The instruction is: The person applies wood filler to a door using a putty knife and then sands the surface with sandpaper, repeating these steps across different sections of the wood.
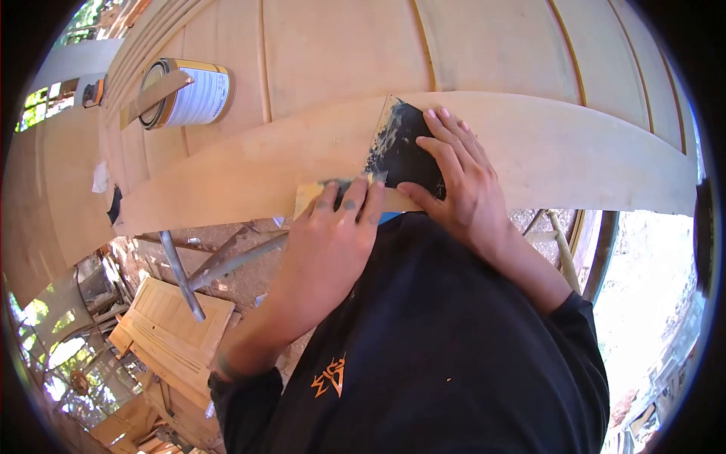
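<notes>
My right hand (461,166) grips a flat black board (404,147), its fingers over the right side and its thumb near the lower corner. Pale putty-like smears cover the board's left edge. My left hand (336,227) is closed on a flat scraper (310,194) with yellowish and dark smears, fingertips pressing on its face. The scraper's right end meets or nearly meets the board's lower left corner. Both lie over the pale curved edge rail of a wooden panel (567,151); my fingers hide part of the scraper.
A can (200,94) with a white label stands on the panel at upper left, a flat wooden stick (159,97) across its top. A smaller wooden panel (181,318) lies below at left, near metal trestle legs (181,276). Wood scraps are scattered at lower left.
</notes>
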A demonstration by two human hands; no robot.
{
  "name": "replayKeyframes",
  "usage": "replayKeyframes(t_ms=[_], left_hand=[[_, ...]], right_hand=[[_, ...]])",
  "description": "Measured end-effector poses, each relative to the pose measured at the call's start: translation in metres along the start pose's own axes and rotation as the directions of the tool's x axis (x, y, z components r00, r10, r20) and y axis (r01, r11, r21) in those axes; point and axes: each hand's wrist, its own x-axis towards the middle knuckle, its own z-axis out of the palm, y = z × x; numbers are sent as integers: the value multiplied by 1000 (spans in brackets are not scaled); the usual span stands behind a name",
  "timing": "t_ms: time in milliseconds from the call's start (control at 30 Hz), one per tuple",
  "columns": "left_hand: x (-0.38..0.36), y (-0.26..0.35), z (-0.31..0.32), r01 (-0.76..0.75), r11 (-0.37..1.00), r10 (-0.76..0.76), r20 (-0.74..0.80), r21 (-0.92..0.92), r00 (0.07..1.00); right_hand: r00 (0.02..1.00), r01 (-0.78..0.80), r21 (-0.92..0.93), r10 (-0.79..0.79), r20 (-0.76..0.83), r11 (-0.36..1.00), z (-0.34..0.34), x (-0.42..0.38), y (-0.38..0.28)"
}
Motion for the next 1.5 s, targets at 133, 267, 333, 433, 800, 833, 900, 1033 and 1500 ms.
replayKeyframes(t_ms=[133,267,333,433,800,833,900,1033,1500], left_hand=[[7,-1,2,1,1000,-2,-49,-20,999],[2,-2,-1,-15,1000,15,15,6,1000],[13,-2,1,-52,998,53,-54,18,997],[6,-3,-8,-1,996,5,50,-84,999],[10,-5,-1,-56,998,56,0,22,998],[10,-5,2,-63,997,64,-35,35,997],[5,-6,-9,-18,999,21,79,-32,997],[2,-6,-7,-39,999,40,41,-22,998],[1,-1,-22,60,965,-35,100,-255,994]], right_hand=[[1000,-8,7,8,-1,1000,-1,-1,-2],[1000,-13,14,14,-6,1000,-1,2,1],[1000,-25,26,25,-1,999,0,-1,-2],[1000,-24,25,24,3,999,-2,-1,-1],[1000,-24,9,24,1,1000,1,-1,-1],[1000,-27,15,27,-2,1000,1,-2,-2],[1000,-23,18,23,-4,1000,0,-2,-1],[1000,-21,-4,21,3,1000,-1,-1,0],[995,75,97,-68,-78,992,6,-5,2]])
